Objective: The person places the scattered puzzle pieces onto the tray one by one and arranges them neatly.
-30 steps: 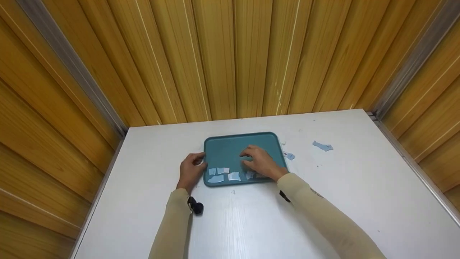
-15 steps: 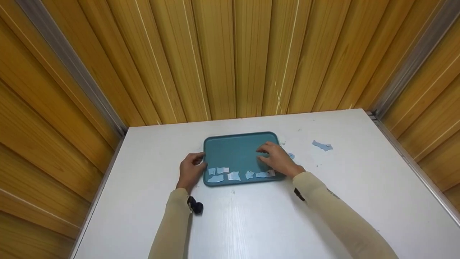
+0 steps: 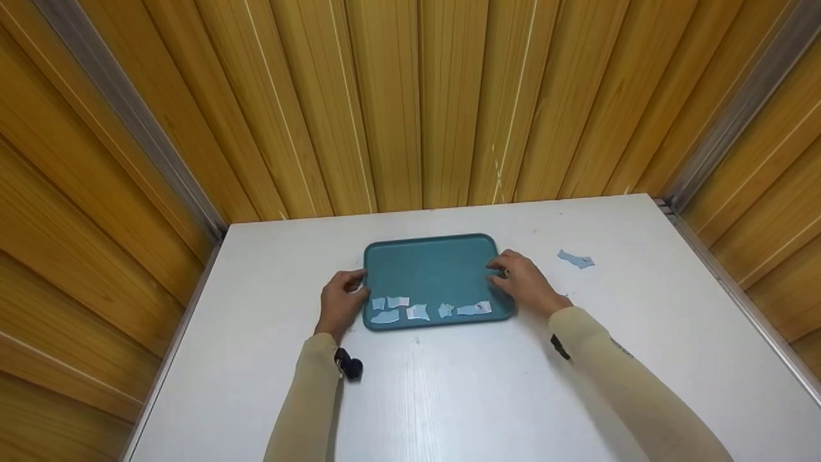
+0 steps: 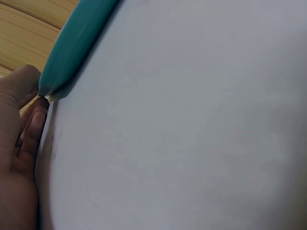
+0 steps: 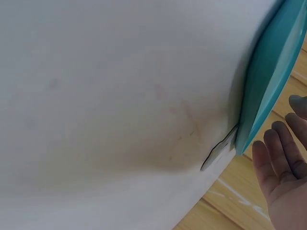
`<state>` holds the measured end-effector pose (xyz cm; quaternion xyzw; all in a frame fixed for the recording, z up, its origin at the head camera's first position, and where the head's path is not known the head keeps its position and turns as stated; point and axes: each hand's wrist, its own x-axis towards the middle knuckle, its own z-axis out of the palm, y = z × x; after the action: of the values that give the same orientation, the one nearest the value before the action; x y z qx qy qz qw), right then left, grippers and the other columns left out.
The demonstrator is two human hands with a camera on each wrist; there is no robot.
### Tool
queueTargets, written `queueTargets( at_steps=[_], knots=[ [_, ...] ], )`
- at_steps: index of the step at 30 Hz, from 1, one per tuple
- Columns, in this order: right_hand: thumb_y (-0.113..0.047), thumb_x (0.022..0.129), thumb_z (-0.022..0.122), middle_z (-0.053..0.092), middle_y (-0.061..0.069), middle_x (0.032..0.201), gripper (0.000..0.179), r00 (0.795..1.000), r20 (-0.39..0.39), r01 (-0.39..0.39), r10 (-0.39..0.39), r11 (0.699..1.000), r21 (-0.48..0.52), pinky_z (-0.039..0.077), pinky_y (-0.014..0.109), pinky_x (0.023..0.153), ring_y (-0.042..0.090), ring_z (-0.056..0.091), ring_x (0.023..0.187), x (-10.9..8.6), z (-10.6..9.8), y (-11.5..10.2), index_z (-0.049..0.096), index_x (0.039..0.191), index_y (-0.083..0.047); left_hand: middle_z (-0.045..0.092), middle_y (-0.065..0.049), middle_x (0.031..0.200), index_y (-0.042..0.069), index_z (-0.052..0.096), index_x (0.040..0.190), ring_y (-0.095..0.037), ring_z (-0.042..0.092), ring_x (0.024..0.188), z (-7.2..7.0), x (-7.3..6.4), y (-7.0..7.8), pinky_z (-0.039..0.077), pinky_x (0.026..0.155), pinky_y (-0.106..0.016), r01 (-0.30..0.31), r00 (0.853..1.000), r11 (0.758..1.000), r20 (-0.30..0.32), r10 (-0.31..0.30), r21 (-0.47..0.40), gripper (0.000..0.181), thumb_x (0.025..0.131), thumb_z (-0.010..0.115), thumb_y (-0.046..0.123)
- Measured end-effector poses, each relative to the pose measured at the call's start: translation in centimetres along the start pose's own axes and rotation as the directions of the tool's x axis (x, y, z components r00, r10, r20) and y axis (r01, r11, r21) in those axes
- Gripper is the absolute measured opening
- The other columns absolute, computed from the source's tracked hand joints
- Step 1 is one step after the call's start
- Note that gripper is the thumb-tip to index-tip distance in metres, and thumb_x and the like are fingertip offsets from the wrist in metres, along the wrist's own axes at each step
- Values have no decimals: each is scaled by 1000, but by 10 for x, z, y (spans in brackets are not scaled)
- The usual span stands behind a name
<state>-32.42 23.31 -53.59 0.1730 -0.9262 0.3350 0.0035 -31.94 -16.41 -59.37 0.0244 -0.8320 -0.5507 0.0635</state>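
A teal tray (image 3: pixel 430 269) lies on the white table. Along its near side are several torn light-blue paper pieces, among them one with a small dark mark (image 3: pixel 476 308) and a white-edged one (image 3: pixel 418 312). My left hand (image 3: pixel 340 305) touches the tray's left rim with thumb and fingertips. At the right rim hovers my right hand (image 3: pixel 527 282), its fingers loosely bent and apart, holding nothing. In the right wrist view a flat paper piece (image 5: pixel 218 149) lies against the tray's outer side; in the head view the right hand hides it.
Another torn blue paper piece (image 3: pixel 576 258) lies on the table to the right of the tray. Wood-patterned panels (image 3: pixel 410 109) stand at the back and both sides. Tiny specks dot the white table (image 3: pixel 423 398).
My right hand has moved right from above the tray to its right rim, uncovering the near-right paper pieces and covering the one beside the tray. The left hand stays put.
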Motion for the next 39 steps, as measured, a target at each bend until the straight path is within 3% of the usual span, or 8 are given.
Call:
queueTargets(
  at_steps=[22,39],
  knots=[
    [-8,102,71,66,15,116,26,994,-41,-102,100,993,-57,52,53,103,35,65,114,-15,-16,32,72,125,3,68,-1,119,11,74,131,-21,61,112,-1,2,0,50,101,-40,13,1000,1000,3,-13,6,39,92,77,8],
    [-8,102,70,65,17,117,27,986,-1,-167,168,981,-96,50,54,105,36,62,114,-18,-18,44,71,126,4,68,-2,120,11,73,132,-21,61,113,0,-1,1,50,102,-41,10,1000,1000,-3,-9,14,40,93,77,7]
  ],
)
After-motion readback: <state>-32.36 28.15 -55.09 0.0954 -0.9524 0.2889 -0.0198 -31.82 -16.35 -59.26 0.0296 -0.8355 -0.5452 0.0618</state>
